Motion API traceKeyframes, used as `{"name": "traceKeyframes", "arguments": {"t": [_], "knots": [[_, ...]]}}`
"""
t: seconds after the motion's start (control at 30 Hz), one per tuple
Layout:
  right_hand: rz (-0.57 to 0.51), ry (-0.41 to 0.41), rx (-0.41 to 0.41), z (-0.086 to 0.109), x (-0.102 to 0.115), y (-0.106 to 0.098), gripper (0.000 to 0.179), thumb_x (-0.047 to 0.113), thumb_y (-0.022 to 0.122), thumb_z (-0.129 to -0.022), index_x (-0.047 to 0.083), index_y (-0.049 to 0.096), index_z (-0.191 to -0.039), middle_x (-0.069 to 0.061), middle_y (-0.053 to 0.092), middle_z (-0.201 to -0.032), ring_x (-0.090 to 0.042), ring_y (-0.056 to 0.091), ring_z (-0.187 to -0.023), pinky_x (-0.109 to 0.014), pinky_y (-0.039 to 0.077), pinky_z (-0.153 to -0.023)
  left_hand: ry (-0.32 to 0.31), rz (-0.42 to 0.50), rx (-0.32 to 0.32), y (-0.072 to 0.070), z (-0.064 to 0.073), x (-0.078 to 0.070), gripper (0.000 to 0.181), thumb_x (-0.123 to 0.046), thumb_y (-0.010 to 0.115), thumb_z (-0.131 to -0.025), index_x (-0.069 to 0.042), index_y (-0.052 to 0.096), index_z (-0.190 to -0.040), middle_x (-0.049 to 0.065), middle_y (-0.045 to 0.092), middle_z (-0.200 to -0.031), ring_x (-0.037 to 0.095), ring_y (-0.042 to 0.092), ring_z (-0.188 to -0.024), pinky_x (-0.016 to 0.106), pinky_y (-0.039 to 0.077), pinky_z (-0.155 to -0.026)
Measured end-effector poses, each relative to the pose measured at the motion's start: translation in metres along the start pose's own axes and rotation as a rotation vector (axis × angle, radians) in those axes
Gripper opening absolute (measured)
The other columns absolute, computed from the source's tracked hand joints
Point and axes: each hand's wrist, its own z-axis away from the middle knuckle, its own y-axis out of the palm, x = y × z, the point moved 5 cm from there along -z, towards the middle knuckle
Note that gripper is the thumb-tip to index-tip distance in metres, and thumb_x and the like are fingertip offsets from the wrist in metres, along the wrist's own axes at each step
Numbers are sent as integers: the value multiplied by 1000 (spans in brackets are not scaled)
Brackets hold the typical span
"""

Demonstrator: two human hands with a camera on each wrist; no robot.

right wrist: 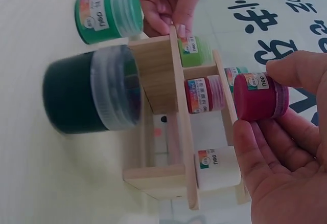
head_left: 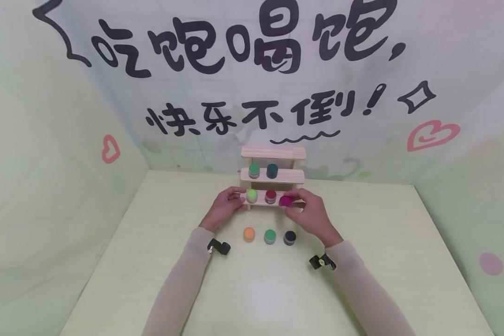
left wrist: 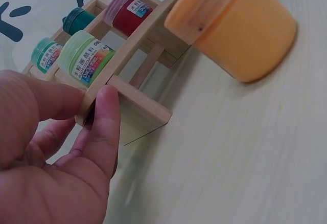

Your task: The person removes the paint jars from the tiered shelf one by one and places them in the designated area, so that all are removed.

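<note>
Your right grip [head_left: 310,211] has the magenta jar [head_left: 285,201] pinched between thumb and fingers, at the right end of the lowest shelf [head_left: 261,199] of the wooden rack [head_left: 273,152]; you cannot tell whether jar and rack touch. Your left grip [head_left: 226,205] pinches that shelf's left end, just beside the light-green jar [head_left: 251,196]. Right of that stand the red jar [head_left: 270,196] and white jar [right wrist: 218,169]. One tier up are the mint jar [head_left: 254,170] and teal jar [head_left: 272,171]. The rack stands by the worktop's [head_left: 185,196] far edge. Nearer you, the orange jar [head_left: 248,234], green jar [head_left: 270,236] and dark jar [head_left: 290,237] form a row
</note>
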Motion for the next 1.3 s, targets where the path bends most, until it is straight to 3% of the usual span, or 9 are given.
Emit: {"name": "traceKeyframes", "arguments": {"t": [0.13,0.57,0.8,1.3], "knots": [[-6,6,26,3,-2,7,40,15,82,-90,11,69,-127,-8,71,-125,-28,71,-111,-37,66,-96,2,1,-2,1,0,-1,34,2,61,-102,-6,64,-134,12,60,-112,18,70,-99,31,65,-97],[-38,-104,90,16,6,28,35,11,82,-90,7,71,-124,-5,72,-118,-27,73,-104,-42,67,-93,5,14,5,2,-4,-2,36,2,62,-101,-5,63,-136,13,61,-113,18,71,-98,31,65,-97],[-49,-133,122,23,10,40,36,8,83,-89,7,72,-123,-7,73,-117,-30,73,-103,-51,67,-91,-5,16,-6,1,-2,0,35,2,62,-101,-6,63,-135,13,61,-113,19,71,-97,31,65,-97],[-61,-190,192,38,15,63,35,6,84,-87,5,73,-120,-3,72,-113,-23,73,-102,-43,68,-89,5,24,-4,2,-2,1,35,2,63,-101,-4,63,-135,11,61,-112,16,71,-99,33,65,-99]]}}
